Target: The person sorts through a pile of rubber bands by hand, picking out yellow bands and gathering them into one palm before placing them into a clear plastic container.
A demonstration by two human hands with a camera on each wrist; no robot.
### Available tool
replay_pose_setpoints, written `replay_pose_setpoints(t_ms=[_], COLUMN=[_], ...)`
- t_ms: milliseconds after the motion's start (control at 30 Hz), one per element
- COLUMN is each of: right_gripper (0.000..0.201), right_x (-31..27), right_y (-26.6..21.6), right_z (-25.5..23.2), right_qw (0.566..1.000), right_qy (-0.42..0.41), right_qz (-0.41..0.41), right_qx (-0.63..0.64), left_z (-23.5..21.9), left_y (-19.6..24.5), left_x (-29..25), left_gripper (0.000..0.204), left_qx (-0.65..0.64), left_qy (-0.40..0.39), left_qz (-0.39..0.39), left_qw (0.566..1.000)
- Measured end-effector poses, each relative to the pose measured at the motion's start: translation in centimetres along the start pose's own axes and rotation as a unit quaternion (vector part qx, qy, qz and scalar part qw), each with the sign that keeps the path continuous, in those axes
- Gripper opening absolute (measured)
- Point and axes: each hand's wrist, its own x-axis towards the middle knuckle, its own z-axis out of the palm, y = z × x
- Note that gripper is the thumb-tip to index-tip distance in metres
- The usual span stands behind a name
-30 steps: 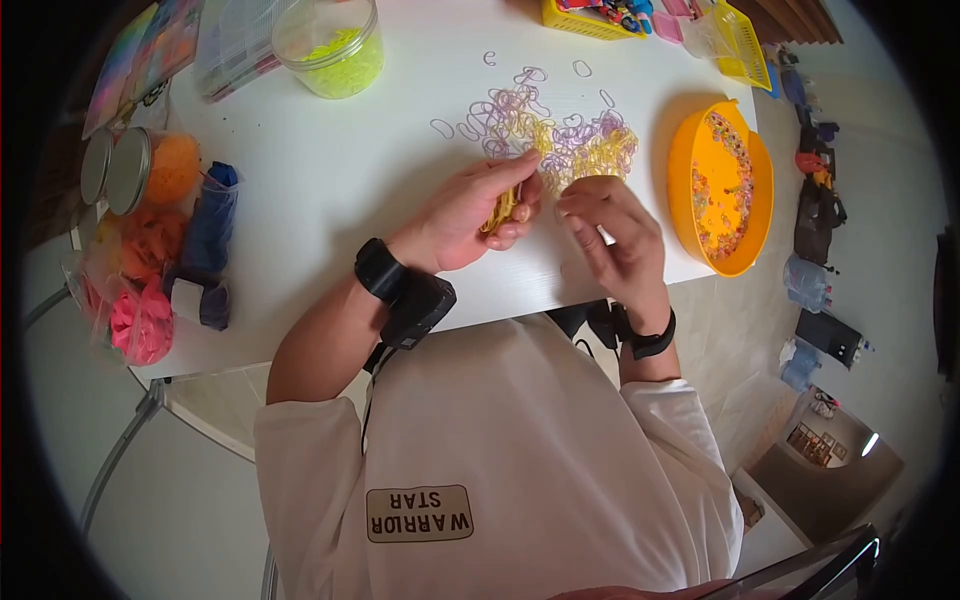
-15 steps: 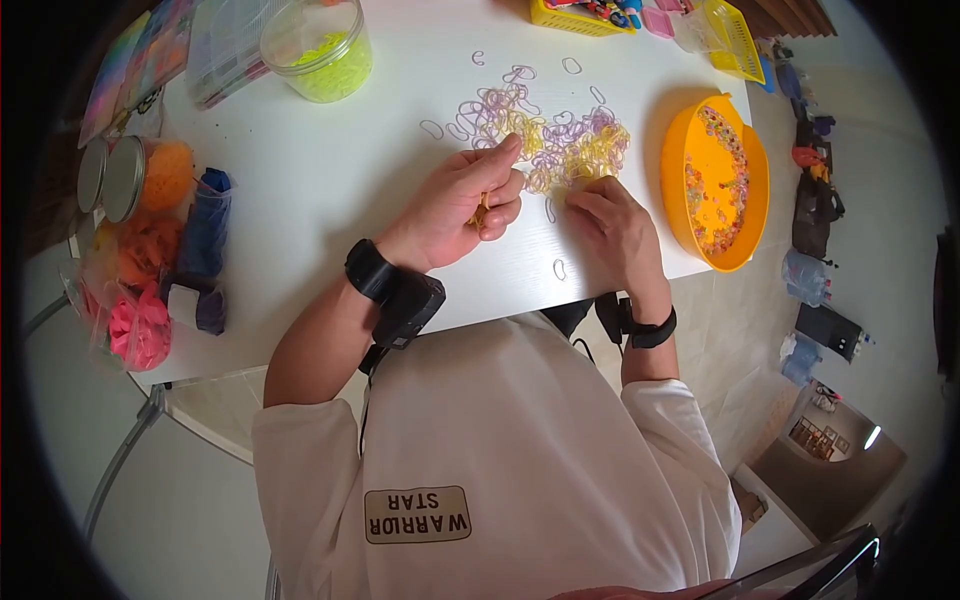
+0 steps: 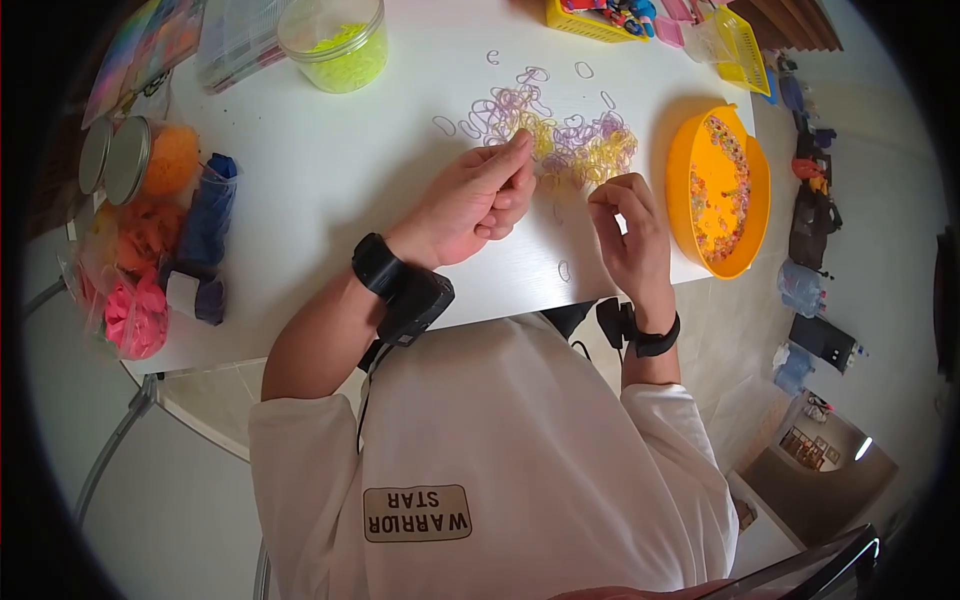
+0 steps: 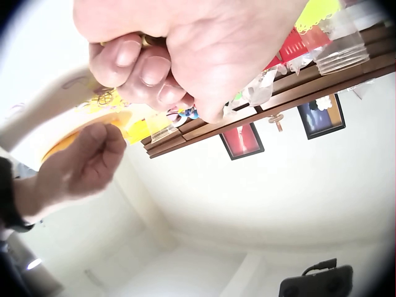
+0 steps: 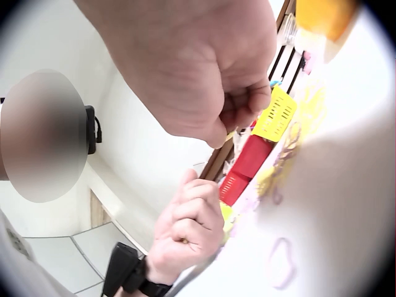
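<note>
My left hand (image 3: 478, 198) is curled over the white table, thumb on top, around a bunch of yellow rubber bands. Only a sliver of the yellow rubber bands (image 4: 146, 41) shows between the fingers in the left wrist view; the rest is hidden. To its right, my right hand (image 3: 634, 235) brings thumb and forefinger together, with a speck of a yellow rubber band (image 5: 231, 134) at the tips in the right wrist view. Beyond both hands lies a loose pile of lilac and yellow rubber bands (image 3: 603, 152). One lilac rubber band (image 3: 564, 271) lies alone near the table edge.
An orange tray (image 3: 678, 190) with small colourful beads stands at the right. A tub of bright green pieces (image 3: 350, 65) is at the back left. Jars and bags of orange, pink and blue items (image 3: 207, 215) line the left side. Yellow baskets (image 3: 590, 22) stand at the back.
My right hand reached down to the near side of the pile, then drew back and rose to the right. The left hand closed further over its yellow rubber bands. A lone lilac band came into view.
</note>
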Motion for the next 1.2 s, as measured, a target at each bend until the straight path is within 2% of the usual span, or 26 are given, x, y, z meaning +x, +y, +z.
replay_pose_setpoints(t_ms=[100, 200, 233, 367, 467, 567, 700, 800, 933, 1100, 1200], right_gripper=[0.019, 0.024, 0.028, 0.025, 0.022, 0.021, 0.017, 0.013, 0.012, 0.015, 0.015], right_x=[0.6, 1.6, 1.9, 2.4, 2.0, 1.8, 1.2, 0.3, -0.7, -1.3, -1.5], right_y=[-2.0, -3.5, -3.3, -3.5, -3.3, -3.2, -1.3, 0.6, 3.0, 3.9, 4.1], right_z=[-0.1, 1.2, 1.7, 2.5, 2.4, 1.8, 0.3, -0.9, -2.1, -2.1, -1.5], right_qw=[0.996, 0.988, 0.987, 0.987, 0.99, 0.986, 0.991, 0.997, 0.993, 0.994, 0.995], right_qy=[0.017, -0.001, -0.008, -0.032, -0.052, -0.044, 0.008, 0.056, 0.069, 0.033, 0.009], right_qz=[-0.078, -0.141, -0.158, -0.157, -0.123, -0.126, -0.077, 0.026, 0.093, 0.102, 0.092], right_qx=[0.049, 0.06, 0.028, 0.022, 0.054, 0.1, 0.111, 0.044, 0.003, -0.023, -0.037], left_z=[0.1, -0.3, -0.2, 0.4, 0.4, 0.3, 0.3, 0.1, 0.5, 0.2, 0.2], left_y=[-0.3, -0.8, -0.7, -0.7, -0.5, -0.4, 0.1, 0.1, 0.3, 0.1, 0.1], left_x=[0.1, 0.4, 0.3, 0.3, 0.1, 0.0, -0.2, -0.1, -0.2, 0.0, 0.1], left_gripper=[0.039, 0.038, 0.037, 0.035, 0.034, 0.034, 0.037, 0.035, 0.033, 0.032, 0.037], left_qx=[-0.006, -0.017, -0.019, -0.006, 0.017, 0.01, 0.014, 0.016, 0.033, 0.016, 0.026], left_qy=[0.022, 0.023, 0.03, 0.052, 0.048, 0.033, 0.018, 0.016, 0.022, 0.015, 0.046], left_qz=[-0.021, -0.031, -0.032, -0.025, -0.02, -0.021, -0.013, -0.01, -0.007, 0.015, 0.021], left_qw=[1.0, 0.999, 0.999, 0.998, 0.998, 0.999, 1.0, 1.0, 0.999, 1.0, 0.998])
